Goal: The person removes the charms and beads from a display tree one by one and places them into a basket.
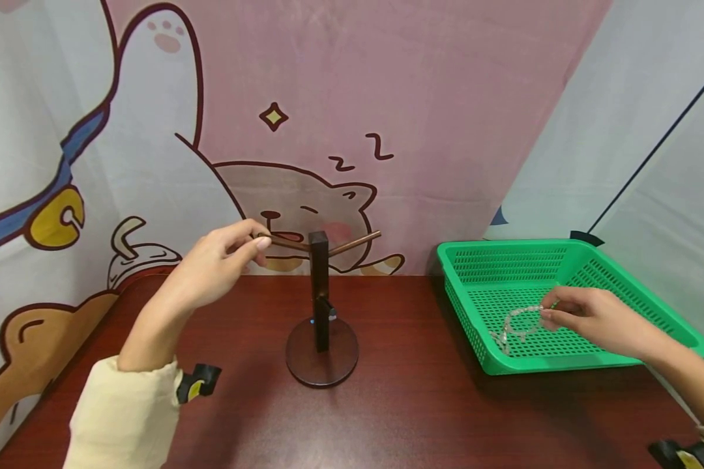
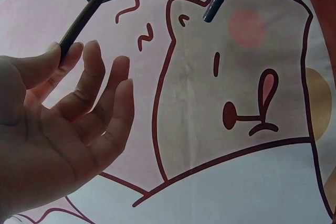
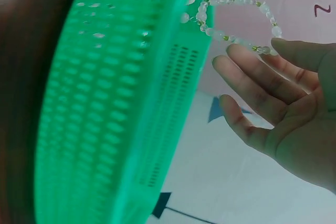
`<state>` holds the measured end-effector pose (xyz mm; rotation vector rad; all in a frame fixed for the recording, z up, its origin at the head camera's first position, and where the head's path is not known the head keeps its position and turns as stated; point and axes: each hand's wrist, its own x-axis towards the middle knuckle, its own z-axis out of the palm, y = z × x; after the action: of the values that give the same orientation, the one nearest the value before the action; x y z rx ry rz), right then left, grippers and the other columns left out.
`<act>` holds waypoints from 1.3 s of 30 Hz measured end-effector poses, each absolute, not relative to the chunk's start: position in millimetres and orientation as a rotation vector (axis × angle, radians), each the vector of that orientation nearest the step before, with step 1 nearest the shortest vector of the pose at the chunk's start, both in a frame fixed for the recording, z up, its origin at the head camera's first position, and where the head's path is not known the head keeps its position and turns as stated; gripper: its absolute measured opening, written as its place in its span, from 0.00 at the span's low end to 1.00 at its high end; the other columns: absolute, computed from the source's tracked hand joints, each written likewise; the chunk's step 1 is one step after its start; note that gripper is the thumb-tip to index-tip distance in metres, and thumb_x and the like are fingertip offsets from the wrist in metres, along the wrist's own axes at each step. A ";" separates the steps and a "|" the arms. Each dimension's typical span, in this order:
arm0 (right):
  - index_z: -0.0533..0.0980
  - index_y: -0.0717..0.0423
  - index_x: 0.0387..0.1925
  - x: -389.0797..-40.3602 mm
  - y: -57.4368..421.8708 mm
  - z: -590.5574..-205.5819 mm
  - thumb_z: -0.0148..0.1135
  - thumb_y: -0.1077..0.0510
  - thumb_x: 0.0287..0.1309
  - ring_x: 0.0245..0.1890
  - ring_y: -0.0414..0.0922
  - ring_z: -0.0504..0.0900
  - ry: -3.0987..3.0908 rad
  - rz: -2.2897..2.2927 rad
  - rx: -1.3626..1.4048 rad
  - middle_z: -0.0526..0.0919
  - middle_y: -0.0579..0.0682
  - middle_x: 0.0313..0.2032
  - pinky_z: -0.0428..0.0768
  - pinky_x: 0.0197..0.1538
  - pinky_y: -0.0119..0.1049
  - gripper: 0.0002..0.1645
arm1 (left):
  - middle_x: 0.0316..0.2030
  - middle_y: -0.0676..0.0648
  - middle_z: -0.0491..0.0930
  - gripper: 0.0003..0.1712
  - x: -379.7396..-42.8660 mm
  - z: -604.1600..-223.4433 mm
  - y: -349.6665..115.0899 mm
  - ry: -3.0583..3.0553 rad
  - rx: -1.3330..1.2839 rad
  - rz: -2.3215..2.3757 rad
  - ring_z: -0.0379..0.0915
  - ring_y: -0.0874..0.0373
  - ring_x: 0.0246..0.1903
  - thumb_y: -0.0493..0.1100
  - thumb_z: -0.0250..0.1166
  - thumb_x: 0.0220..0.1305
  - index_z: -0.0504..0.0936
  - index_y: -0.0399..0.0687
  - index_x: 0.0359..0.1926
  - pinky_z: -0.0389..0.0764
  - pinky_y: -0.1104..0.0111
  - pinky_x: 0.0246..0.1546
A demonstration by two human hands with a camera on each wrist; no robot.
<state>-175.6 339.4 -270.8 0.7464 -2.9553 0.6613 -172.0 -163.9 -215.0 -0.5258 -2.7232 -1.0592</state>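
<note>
A dark wooden jewelry stand (image 1: 320,280) with a round base (image 1: 322,368) stands upright on the table. My left hand (image 1: 214,264) pinches the tip of its upper left peg (image 2: 84,22) between thumb and index finger, the other fingers loosely bent. Over at the right, my right hand (image 1: 598,319) pinches a bracelet of clear and pale beads (image 3: 276,31) by one side. The bracelet hangs as a loop above the green basket (image 1: 469,326), with a small charm and a beaded tail dangling. Lower on the post, a short peg bears something small and blue (image 1: 332,314), too small to identify.
The reddish-brown table (image 1: 410,417) extends around the stand and under the basket. Behind it hangs a cloth backdrop (image 1: 446,117) with cartoon animals. The stand's upper right peg (image 1: 358,243) juts out toward the basket's side.
</note>
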 end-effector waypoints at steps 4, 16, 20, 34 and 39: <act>0.74 0.53 0.37 -172.9 350.3 -281.5 0.55 0.65 0.60 0.29 0.31 0.79 -2.986 0.700 0.761 0.81 0.35 0.27 0.74 0.29 0.30 0.05 | 0.29 0.49 0.77 0.10 -172.5 -214.9 -163.5 -2.721 -0.529 -1.063 0.68 0.54 0.27 0.47 0.50 0.69 0.75 0.49 0.42 0.68 0.63 0.29; 0.73 0.57 0.40 -172.9 356.8 -293.9 0.52 0.63 0.63 0.31 0.33 0.78 -3.055 0.785 0.783 0.81 0.37 0.30 0.75 0.30 0.32 0.06 | 0.29 0.48 0.78 0.10 -172.3 -214.5 -163.6 -2.727 -0.522 -1.072 0.70 0.54 0.29 0.47 0.50 0.69 0.75 0.48 0.42 0.69 0.62 0.31; 0.73 0.58 0.41 -175.4 352.2 -287.0 0.52 0.62 0.63 0.31 0.33 0.78 -3.058 0.770 0.740 0.81 0.37 0.30 0.75 0.31 0.32 0.07 | 0.29 0.48 0.78 0.10 -171.9 -213.7 -163.9 -2.724 -0.526 -1.073 0.70 0.54 0.29 0.46 0.50 0.69 0.75 0.48 0.42 0.69 0.62 0.31; 0.74 0.56 0.43 -188.4 300.3 -261.3 0.56 0.59 0.61 0.33 0.35 0.80 -2.980 0.856 0.762 0.83 0.42 0.34 0.76 0.34 0.34 0.09 | 0.30 0.46 0.78 0.10 -171.8 -214.1 -163.7 -2.733 -0.523 -1.062 0.70 0.54 0.29 0.46 0.50 0.69 0.75 0.48 0.42 0.69 0.62 0.31; 0.74 0.57 0.43 -194.6 274.9 -254.3 0.56 0.60 0.61 0.34 0.35 0.80 -2.940 0.917 0.835 0.83 0.43 0.34 0.77 0.36 0.35 0.09 | 0.29 0.48 0.78 0.10 -172.1 -214.4 -163.2 -2.732 -0.517 -1.052 0.71 0.54 0.29 0.47 0.50 0.69 0.75 0.48 0.42 0.70 0.62 0.31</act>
<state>-194.6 274.9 -254.3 0.8352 -2.9401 0.9173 -172.1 -163.2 -214.4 -0.5174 -2.7315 -1.0517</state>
